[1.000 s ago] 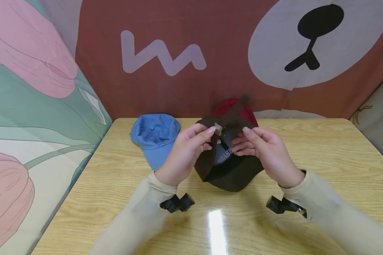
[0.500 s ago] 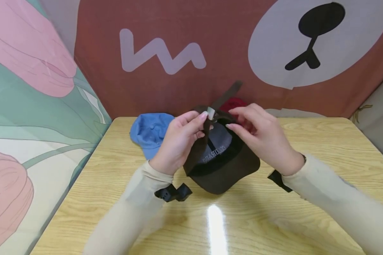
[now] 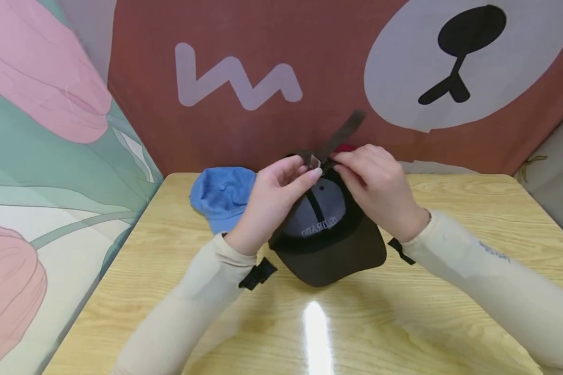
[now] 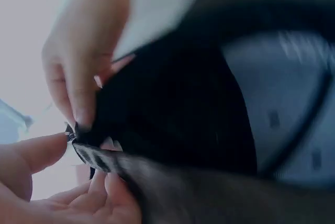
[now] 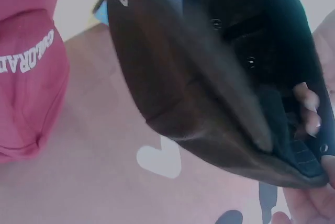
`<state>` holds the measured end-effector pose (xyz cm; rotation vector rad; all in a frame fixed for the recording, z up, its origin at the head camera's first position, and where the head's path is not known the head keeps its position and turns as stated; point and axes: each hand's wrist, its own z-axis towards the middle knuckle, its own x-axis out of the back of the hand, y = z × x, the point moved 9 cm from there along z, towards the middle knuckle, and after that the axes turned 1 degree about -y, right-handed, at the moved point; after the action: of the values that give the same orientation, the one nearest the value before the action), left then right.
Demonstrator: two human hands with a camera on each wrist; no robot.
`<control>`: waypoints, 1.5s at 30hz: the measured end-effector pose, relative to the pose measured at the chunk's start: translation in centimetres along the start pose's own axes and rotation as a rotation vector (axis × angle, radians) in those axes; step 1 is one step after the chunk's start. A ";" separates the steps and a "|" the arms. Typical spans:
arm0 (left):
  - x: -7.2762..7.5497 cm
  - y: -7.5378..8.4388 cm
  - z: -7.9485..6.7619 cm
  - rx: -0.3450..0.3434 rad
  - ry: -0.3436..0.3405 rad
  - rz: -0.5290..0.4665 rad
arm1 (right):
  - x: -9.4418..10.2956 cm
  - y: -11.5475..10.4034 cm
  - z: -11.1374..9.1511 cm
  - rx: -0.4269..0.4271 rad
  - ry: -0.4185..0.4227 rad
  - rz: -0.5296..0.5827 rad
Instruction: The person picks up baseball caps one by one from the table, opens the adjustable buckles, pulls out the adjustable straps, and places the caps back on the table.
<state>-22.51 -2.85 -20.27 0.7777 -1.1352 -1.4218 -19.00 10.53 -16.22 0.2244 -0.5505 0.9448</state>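
Observation:
A dark brown baseball cap (image 3: 338,258) is held upside down over the table, its brim toward me and its grey lining showing. My left hand (image 3: 277,195) pinches the metal buckle (image 3: 315,162) at the cap's back between thumb and fingers. From the buckle, the loose end of the strap (image 3: 344,134) sticks up to the right. With thumb and fingertips, my right hand (image 3: 379,182) grips the cap's back edge just right of the buckle. In the left wrist view, the right fingertips (image 4: 84,116) come down close to the left thumb (image 4: 44,150).
A blue cap (image 3: 221,192) lies at the back left of the wooden table (image 3: 474,219). Behind the brown cap is a red cap (image 5: 31,77) with white lettering, mostly hidden in the head view. A printed cloth (image 3: 244,135) hangs along the table's back edge.
The right hand has moved up and inward and now grips the cap's back edge beside the buckle. The strap's free end has risen; the cap has shifted slightly left and tipped.

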 end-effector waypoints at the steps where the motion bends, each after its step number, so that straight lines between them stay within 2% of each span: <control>1: 0.1 0.6 -0.1 -0.069 0.013 0.118 | 0.1 0.0 0.1 -0.001 0.006 -0.004; 4: 0.1 2.4 -0.9 -0.291 0.084 0.469 | 0.4 0.2 0.4 -0.014 0.015 -0.019; 6: -0.1 3.2 -1.4 -0.410 0.123 0.629 | 0.4 0.2 0.4 -0.026 0.018 -0.017; 8: -0.4 3.4 -1.8 -0.486 0.143 0.717 | 0.3 0.2 0.4 -0.030 0.011 -0.020; 11: -0.7 3.3 -2.0 -0.538 0.149 0.788 | 0.0 0.2 0.2 -0.037 -0.002 -0.018; 16: -0.9 3.1 -1.8 -0.536 0.168 0.819 | -0.2 0.4 0.1 -0.046 -0.023 -0.024; 20: -0.5 3.2 -1.5 -0.538 0.212 0.787 | -0.6 0.3 -0.1 -0.029 -0.050 -0.034; 24: -0.3 3.6 -1.5 -0.570 0.234 0.761 | -0.8 0.2 -0.2 -0.008 -0.059 -0.044; 30: -0.5 3.8 -1.8 -0.605 0.247 0.754 | -1.0 -0.1 -0.3 0.032 -0.066 -0.070; 36: -0.5 3.8 -2.0 -0.603 0.256 0.778 | -1.0 -0.6 -0.3 0.079 -0.067 -0.089; 45: -0.7 3.6 -1.9 -0.584 0.234 0.785 | -0.7 -0.7 -0.1 0.097 -0.043 -0.109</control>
<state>-19.39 -2.32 -17.56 0.0442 -0.6602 -0.8767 -18.73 9.70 -16.69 0.3589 -0.5270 0.8633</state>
